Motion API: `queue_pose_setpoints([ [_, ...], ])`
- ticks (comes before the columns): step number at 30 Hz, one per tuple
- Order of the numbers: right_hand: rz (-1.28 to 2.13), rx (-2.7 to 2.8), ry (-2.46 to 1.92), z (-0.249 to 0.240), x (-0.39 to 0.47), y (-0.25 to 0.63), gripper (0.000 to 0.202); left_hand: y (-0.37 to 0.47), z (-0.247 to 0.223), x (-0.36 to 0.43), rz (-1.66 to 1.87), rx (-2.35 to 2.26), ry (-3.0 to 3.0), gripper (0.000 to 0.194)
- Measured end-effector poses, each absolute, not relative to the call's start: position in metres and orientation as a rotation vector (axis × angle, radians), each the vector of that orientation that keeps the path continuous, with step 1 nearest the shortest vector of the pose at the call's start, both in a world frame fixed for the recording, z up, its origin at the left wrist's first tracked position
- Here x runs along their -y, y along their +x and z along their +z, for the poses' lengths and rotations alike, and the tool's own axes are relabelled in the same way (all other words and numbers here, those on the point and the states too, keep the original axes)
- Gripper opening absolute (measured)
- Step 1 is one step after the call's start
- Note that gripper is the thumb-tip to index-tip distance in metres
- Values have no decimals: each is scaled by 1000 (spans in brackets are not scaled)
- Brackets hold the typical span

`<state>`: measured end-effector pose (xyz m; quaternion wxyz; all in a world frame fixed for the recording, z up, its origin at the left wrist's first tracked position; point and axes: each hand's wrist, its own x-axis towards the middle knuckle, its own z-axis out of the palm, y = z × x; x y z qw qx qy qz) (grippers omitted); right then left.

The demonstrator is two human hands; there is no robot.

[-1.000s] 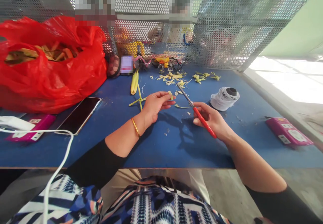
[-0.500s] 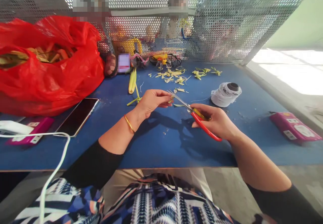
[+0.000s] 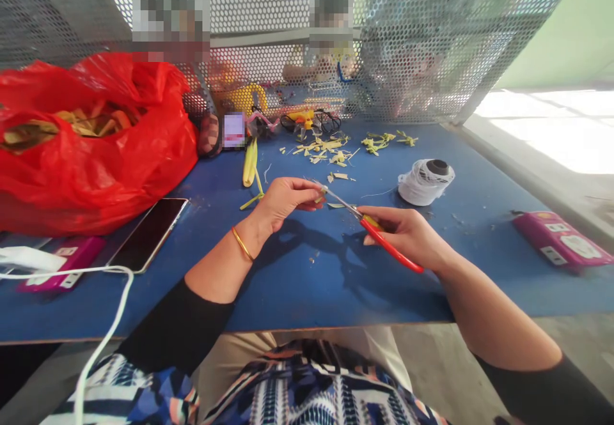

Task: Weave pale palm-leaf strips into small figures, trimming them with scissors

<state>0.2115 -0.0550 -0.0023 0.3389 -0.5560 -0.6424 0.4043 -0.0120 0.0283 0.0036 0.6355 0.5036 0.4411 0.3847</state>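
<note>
My left hand (image 3: 286,200) is closed in a pinch above the blue table, a gold bangle on its wrist. Between thumb and fingertips sits a small pale green plant piece (image 3: 323,190), mostly covered by the fingers. My right hand (image 3: 415,232) grips scissors (image 3: 391,250) with red and yellow handles. Their blades point left and reach the piece at my left fingertips; the blades look nearly together. Beyond my left wrist lies a yellow-green stalk (image 3: 250,163) with a thin strip beside it. Pale plant scraps (image 3: 329,147) are scattered farther back.
A white thread spool (image 3: 422,183) stands right of centre, a loose thread trailing left. Knotted green pieces (image 3: 378,143) lie behind. A red plastic bag (image 3: 144,150), a phone (image 3: 149,233) and a white cable (image 3: 110,323) are left; a magenta pack (image 3: 559,238) is right. Perforated metal panel (image 3: 268,3) at the back.
The scissor blades look closer together at the piece in my left fingertips. The camera view has tilted slightly, so the table sits lower in the picture. Both hands keep their grips.
</note>
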Motion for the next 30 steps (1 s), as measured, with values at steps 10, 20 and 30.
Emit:
queue_pose_setpoints([
  [10,961,1619,-1475,-8,55,211,71,-13,4,-30,872,-1002,1111,16],
  [20,633,1782,-1666,-9,55,210,62,-12,9,-28,1074,-1008,840,11],
  [30,69,2517,-1827,3,67,179,22,-13,12,-28,1171,-972,724,7],
])
